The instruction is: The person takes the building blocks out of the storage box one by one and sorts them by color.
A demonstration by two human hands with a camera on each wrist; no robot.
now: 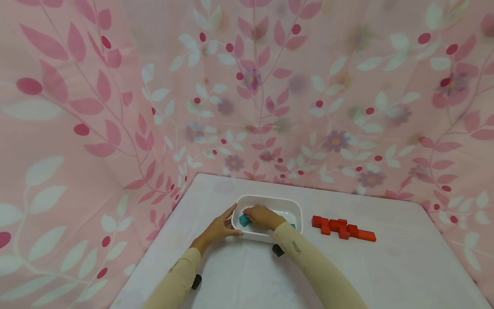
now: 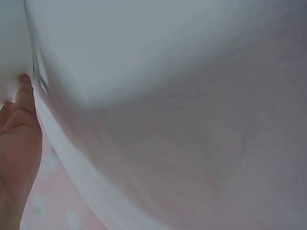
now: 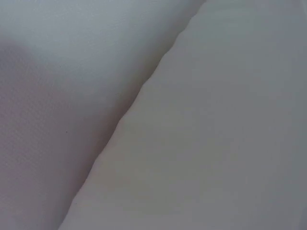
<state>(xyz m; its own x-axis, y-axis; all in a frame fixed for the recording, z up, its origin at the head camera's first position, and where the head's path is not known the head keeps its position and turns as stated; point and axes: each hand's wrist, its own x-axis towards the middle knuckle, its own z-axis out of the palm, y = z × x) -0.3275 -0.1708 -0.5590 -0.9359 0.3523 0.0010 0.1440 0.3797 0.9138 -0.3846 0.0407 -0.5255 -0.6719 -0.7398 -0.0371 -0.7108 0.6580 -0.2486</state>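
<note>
A white rectangular tray (image 1: 299,214) stands on the table. My left hand (image 1: 218,227) rests against its left end, fingers and thumb spread along the outside. In the left wrist view the left hand (image 2: 19,139) touches a pale wall with an extended digit. My right hand (image 1: 264,216) reaches into the tray, its fingertips pinching a teal block (image 1: 244,220) near the left end. Part of another teal piece (image 1: 293,226) shows at the tray's right side, mostly hidden by the right forearm. In the right wrist view only pale surfaces show, without the hand.
Several red blocks (image 1: 338,225) lie in an uneven row on the white table (image 1: 405,257), right of the tray. Pink floral curtains (image 1: 270,107) stand behind the table and along its left side. Dark wrist devices show under both sleeves.
</note>
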